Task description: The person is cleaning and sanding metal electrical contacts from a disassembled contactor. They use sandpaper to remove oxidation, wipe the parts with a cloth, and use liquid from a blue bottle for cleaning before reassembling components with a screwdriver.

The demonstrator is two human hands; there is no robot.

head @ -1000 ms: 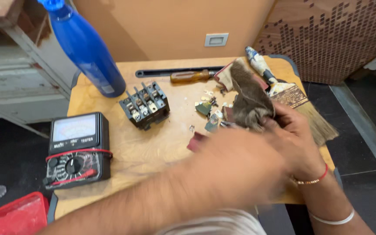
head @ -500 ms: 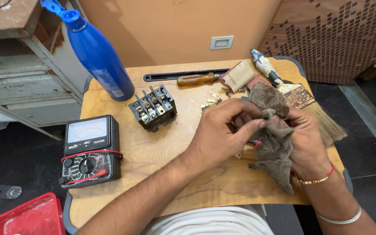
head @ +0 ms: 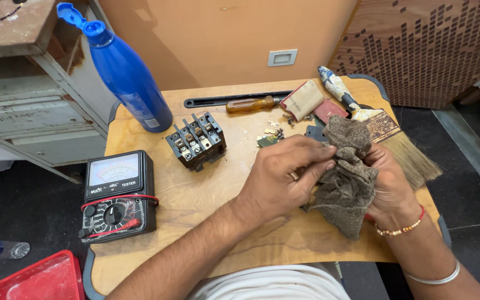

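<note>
The brown cloth point(head: 346, 183), a coarse, speckled, crumpled rag, is bunched between both hands above the right half of the counter point(head: 206, 222). The left hand point(head: 284, 178) closes its fingers point(head: 320, 161) on the cloth's upper left fold; the right hand point(head: 387, 186) grips it from the other side, fingers curled into the fabric. The cloth's lower end hangs below the fingers and touches the wooden counter surface.

Just beyond the fingers lie small metal parts point(head: 273, 133) and a dark flat piece point(head: 315, 133). Farther out rest a worn paintbrush point(head: 373, 116) with splayed bristles, a folded sandpaper block point(head: 302, 100), and a wooden-handled screwdriver point(head: 251, 104). Left of the fingers sits a black contactor block point(head: 196, 141) with screw terminals. Well apart to the left are an analog multimeter point(head: 116, 194) and a blue plastic bottle point(head: 123, 72).
</note>
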